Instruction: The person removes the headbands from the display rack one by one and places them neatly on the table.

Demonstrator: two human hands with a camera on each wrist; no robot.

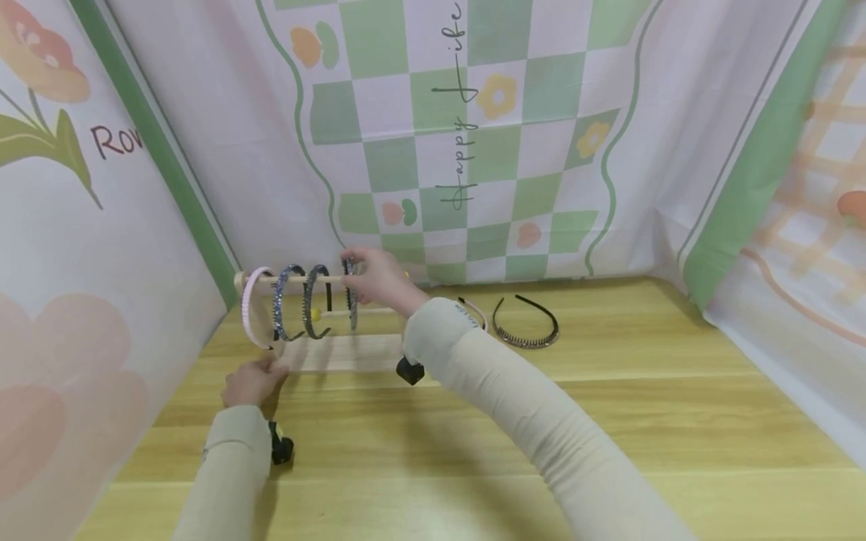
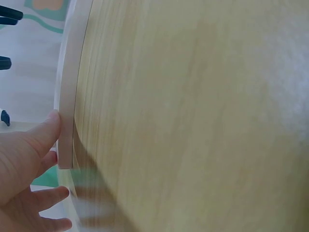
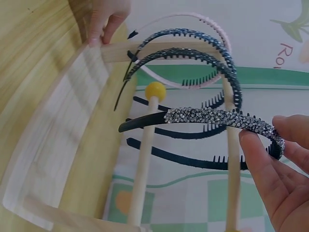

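Note:
My right hand (image 1: 382, 279) pinches a black headband covered in silver rhinestones (image 3: 207, 116) between thumb and fingers, at its curved top. That headband hangs around the upper rod (image 3: 233, 183) of a wooden headband rack (image 1: 345, 355). My left hand (image 1: 252, 382) is at the rack base's left front corner, the thumb (image 2: 46, 130) against the board's edge and a finger close by its end. Farther left on the same rod hang a pink headband (image 1: 249, 308), a blue glittery one (image 1: 278, 304) and a dark toothed one (image 1: 308, 304).
Right of the rack, a brown studded headband (image 1: 531, 342) lies on the wooden table (image 1: 609, 421), beside a pink one (image 1: 476, 312) partly hidden by my right sleeve. A lower rod ends in a yellow ball (image 3: 155, 91). Printed cloth (image 1: 494, 150) hangs behind the table.

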